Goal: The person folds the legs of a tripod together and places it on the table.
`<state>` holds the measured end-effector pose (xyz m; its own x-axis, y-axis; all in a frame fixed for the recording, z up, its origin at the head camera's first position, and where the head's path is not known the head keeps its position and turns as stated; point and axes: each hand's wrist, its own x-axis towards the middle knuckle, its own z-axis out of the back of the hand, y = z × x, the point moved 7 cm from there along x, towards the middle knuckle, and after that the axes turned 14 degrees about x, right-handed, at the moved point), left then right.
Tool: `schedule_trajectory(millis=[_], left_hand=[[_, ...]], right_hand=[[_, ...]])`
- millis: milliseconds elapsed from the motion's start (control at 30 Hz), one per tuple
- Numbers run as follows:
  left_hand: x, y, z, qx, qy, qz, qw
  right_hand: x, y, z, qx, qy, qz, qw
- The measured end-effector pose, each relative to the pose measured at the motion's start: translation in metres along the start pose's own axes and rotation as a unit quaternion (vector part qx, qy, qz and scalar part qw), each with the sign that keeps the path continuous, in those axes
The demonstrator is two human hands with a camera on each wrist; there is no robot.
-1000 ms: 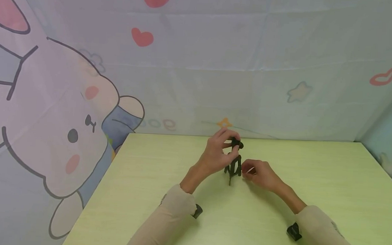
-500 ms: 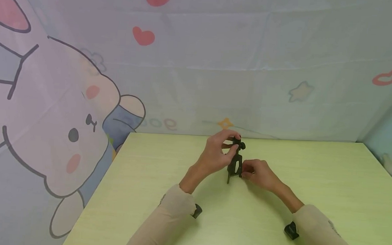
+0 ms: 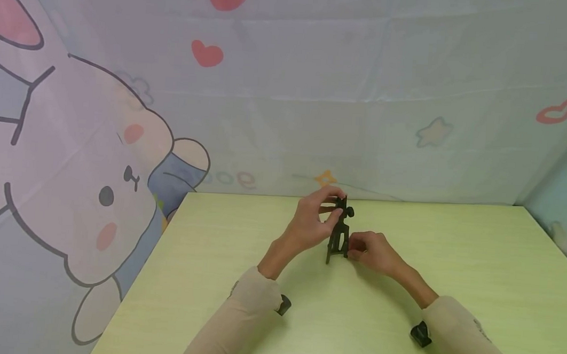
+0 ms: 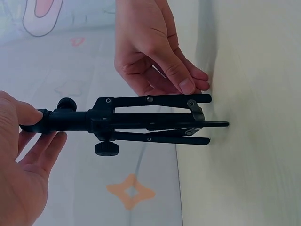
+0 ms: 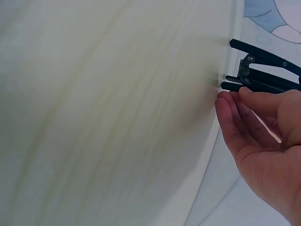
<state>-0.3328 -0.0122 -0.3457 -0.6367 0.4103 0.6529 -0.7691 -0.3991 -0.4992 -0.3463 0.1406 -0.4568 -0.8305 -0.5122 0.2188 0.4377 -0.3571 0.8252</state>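
A small black tripod (image 3: 339,236) stands upright on the table with its legs fairly close together. Thumb and fingers of my left hand (image 3: 310,218) pinch its top, above a side knob, as the left wrist view (image 4: 19,150) of that hand also shows. My right hand (image 3: 376,251) is low at the tripod's right, loosely bent. In the right wrist view, the thumb of the right hand (image 5: 268,141) meets the foot end of one leg (image 5: 233,87). The left wrist view has the right thumb and fingertips all on one side of that leg; their exact contact is hard to tell.
The pale yellow-green table (image 3: 203,247) ends at a fabric backdrop (image 3: 285,134) printed with a rabbit, hearts and stars, close behind the tripod. Black bands (image 3: 421,334) sit on both sleeved wrists.
The tripod has turned a little and its legs look closer together. My right fingertips have come in against its right leg. The left hand keeps its hold on the top.
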Motion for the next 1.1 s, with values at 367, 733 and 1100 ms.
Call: schedule_trajectory(millis=[367,733,1100], left_hand=[[-0.003,-0.005,0.002,0.085,-0.071,-0.019,0.9936],[-0.004,-0.009,0.002,0.051,-0.061,-0.029,0.9964],[-0.001,-0.003,0.000,0.027,-0.017,-0.015,0.9994]], right_hand=[[-0.002,0.002,-0.004,0.015,0.016,0.013,1.000],[-0.007,0.006,-0.007,0.026,0.036,0.019,0.999],[-0.010,-0.001,0.005,0.026,-0.022,0.003,0.999]])
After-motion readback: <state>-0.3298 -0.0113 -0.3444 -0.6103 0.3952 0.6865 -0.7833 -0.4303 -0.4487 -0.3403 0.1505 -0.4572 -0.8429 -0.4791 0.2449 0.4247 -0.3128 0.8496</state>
